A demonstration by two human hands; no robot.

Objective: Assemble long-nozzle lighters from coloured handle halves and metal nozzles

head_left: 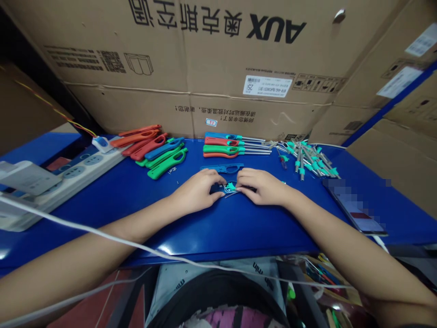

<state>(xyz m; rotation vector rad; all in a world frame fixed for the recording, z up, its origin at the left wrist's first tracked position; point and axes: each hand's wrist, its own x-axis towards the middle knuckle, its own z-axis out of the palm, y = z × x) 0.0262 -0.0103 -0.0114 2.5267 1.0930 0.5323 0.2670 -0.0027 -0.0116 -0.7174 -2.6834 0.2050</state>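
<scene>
In the head view, my left hand [201,189] pinches the left end of an open blue lighter shell [223,189] just above the table. A teal piece [231,186] and thin pale wires show in the gap between my hands. My right hand [264,187] is closed at the right side of the same lighter, its thumb and fingertips together by the wires; my fingers hide much of the part. Just beyond my hands lies another blue shell half [221,168]. Farther back is a row of long-nosed lighters [223,148] with metal tubes pointing right.
Orange, red, blue and green handle shells [167,161] lie to the left, beside a white power strip [73,175]. Metal tubes with teal parts [307,159] are piled at the right, near a phone [355,207]. A white cable [136,243] crosses in front. Cardboard [211,59] stands behind.
</scene>
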